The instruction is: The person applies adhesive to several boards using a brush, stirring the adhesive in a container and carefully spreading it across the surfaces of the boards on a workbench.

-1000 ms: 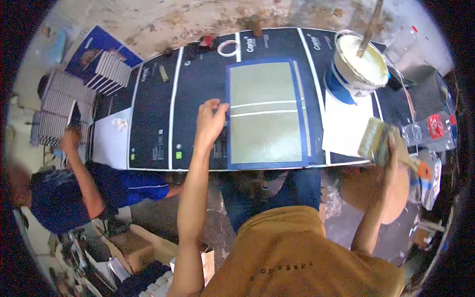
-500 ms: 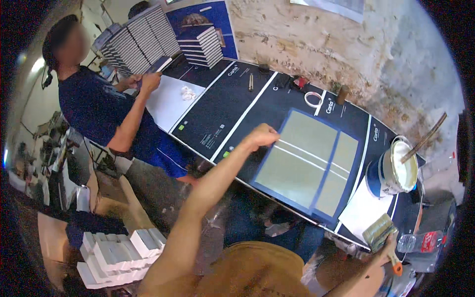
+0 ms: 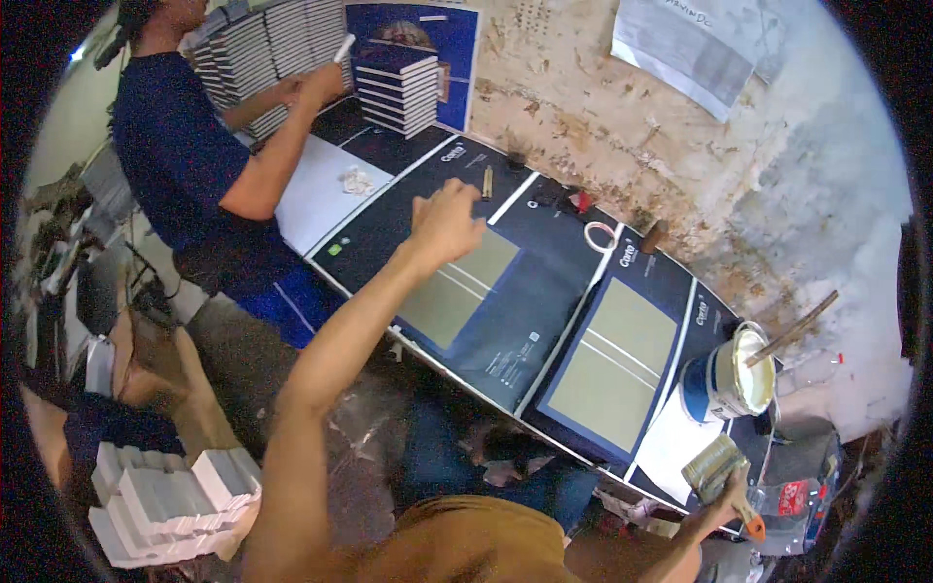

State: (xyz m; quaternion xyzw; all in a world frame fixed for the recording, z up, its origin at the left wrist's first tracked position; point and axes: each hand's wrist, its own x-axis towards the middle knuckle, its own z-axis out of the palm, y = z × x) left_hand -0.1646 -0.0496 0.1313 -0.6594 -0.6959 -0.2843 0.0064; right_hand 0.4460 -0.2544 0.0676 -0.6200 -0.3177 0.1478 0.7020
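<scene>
- Left hand (image 3: 445, 222) is reached out over the tabletop (image 3: 389, 228), fingers loosely curled and grasping nothing, hovering at the upper edge of the nearer dark blue cover sheet (image 3: 505, 301); whether the fingertips touch the sheet cannot be told.
- That cover sheet lies flat, with two olive boards (image 3: 457, 289) set side by side on it, a narrow strip between them.
- Second cover sheet with olive boards (image 3: 610, 364) lies just beside it, toward the person's right.
- Right hand (image 3: 731, 491) is low at the right tabletop corner, fingers clenched around a wide paintbrush (image 3: 719, 471) with an orange handle; the bristle end points up and left, over a white sheet (image 3: 671, 442).
- Open glue can (image 3: 727, 374), blue-sided with a white rim, stands near the brush, a stick (image 3: 792, 330) leaning out of it.
- A roll of tape (image 3: 601, 235) lies flat on the dark covering near the wall side.
- Far left end: another person in a dark blue shirt (image 3: 170, 146) stands at the tabletop, a hand (image 3: 316, 85) raised at stacks of books (image 3: 398, 87).
- A white sheet of paper (image 3: 321, 189) lies in front of that person, a small white object on it.
- On the floor at lower left sit white book blocks (image 3: 165, 496).
- Wall behind is rough and stained, a paper sheet (image 3: 695, 49) pinned up on it.
</scene>
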